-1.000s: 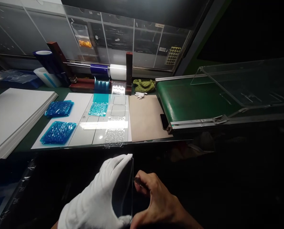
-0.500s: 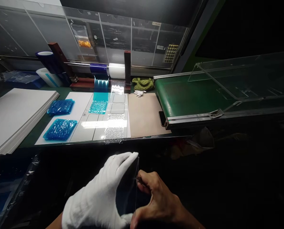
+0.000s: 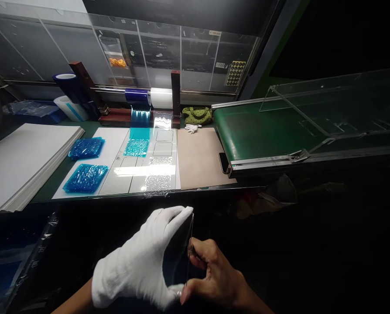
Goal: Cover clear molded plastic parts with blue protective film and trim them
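Note:
My left hand (image 3: 138, 261), in a white cotton glove, grips a thin clear panel (image 3: 178, 253) by its left side and holds it nearly upright. My right hand (image 3: 214, 274) is bare and holds the panel's right edge between thumb and fingers. A small dark bit (image 3: 191, 250) shows at the fingertips, too small to name. Both hands are in the dark space in front of the bench, and the panel's dark background hides its surface details.
The bench ahead holds a white glass-like sheet (image 3: 145, 174) with blue film pieces (image 3: 85, 179), a stack of white boards (image 3: 28, 163), film rolls (image 3: 149, 96), kraft paper (image 3: 198, 157), a spare white glove (image 3: 193, 128), and a phone (image 3: 224, 162) beside a green conveyor belt (image 3: 260, 131).
Both hands and the panel have shifted slightly right and up in the view. The grip on the panel looks unchanged, and the bench view has shifted only slightly.

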Motion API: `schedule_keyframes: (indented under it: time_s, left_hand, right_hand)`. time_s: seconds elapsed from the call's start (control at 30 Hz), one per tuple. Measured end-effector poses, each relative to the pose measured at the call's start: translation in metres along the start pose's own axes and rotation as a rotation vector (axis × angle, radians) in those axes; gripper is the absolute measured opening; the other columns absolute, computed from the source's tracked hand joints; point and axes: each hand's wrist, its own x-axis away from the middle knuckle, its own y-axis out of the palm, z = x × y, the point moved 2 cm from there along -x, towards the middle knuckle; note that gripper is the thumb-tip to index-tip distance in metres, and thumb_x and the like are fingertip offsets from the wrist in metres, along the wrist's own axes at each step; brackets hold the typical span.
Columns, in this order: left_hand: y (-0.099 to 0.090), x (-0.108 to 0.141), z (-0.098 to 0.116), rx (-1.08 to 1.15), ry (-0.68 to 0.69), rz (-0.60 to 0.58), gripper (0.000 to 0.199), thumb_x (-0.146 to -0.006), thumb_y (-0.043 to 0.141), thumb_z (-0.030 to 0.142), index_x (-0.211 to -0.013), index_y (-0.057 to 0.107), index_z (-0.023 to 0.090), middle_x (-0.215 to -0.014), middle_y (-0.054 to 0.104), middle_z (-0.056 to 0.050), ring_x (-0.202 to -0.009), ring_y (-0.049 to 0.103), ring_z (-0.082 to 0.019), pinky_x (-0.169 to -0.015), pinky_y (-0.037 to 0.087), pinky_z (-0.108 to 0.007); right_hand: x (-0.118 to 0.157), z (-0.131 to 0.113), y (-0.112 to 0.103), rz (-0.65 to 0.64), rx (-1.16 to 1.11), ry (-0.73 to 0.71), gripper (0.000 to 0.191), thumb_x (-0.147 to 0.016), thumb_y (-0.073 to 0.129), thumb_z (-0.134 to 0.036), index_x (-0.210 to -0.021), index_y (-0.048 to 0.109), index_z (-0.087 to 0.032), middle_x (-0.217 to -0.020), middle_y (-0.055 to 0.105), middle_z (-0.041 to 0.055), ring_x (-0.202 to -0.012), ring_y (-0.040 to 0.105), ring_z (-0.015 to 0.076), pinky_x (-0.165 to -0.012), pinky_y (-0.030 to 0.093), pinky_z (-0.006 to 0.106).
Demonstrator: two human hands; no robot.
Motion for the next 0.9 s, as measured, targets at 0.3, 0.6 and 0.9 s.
schedule_keyframes:
  time_s: [0.3, 0.6, 0.9]
  left_hand:
    - [0.002, 0.007, -0.007, -0.164, -0.121, 0.149, 0.109, -0.055, 0.069, 0.05, -0.145, 0.015, 0.021, -0.136, 0.036, -0.014, -0.117, 0.044, -0.033, -0.095, 0.046, -0.045]
    - [0.003, 0.007, -0.004, -0.374, -0.125, 0.346, 0.099, -0.056, 0.066, 0.039, -0.142, 0.025, 0.014, -0.129, 0.043, -0.013, -0.112, 0.042, -0.03, -0.096, 0.042, -0.045]
    - [0.004, 0.013, -0.025, -0.354, -0.293, 0.364, 0.113, -0.049, 0.074, 0.048, -0.144, 0.02, 0.017, -0.131, 0.042, -0.015, -0.112, 0.046, -0.033, -0.097, 0.042, -0.049]
  right_hand:
    - [-0.002, -0.001, -0.009, 0.42, 0.039, -0.347, 0.054, -0.056, 0.073, -0.064, -0.066, 0.042, -0.021, -0.058, 0.033, -0.0079, -0.052, 0.029, 0.0071, -0.046, 0.03, 0.02]
    - [-0.017, -0.016, -0.011, 0.381, 0.067, -0.442, 0.01, -0.083, 0.06, -0.031, -0.084, 0.06, -0.021, -0.054, 0.035, -0.0084, -0.047, 0.034, 0.0064, -0.048, 0.029, 0.02]
    - [-0.033, 0.0, -0.039, 0.269, 0.165, -0.294, 0.044, -0.088, 0.044, -0.052, -0.061, 0.05, -0.018, -0.053, 0.039, -0.0051, -0.047, 0.037, 0.0078, -0.046, 0.029, 0.021]
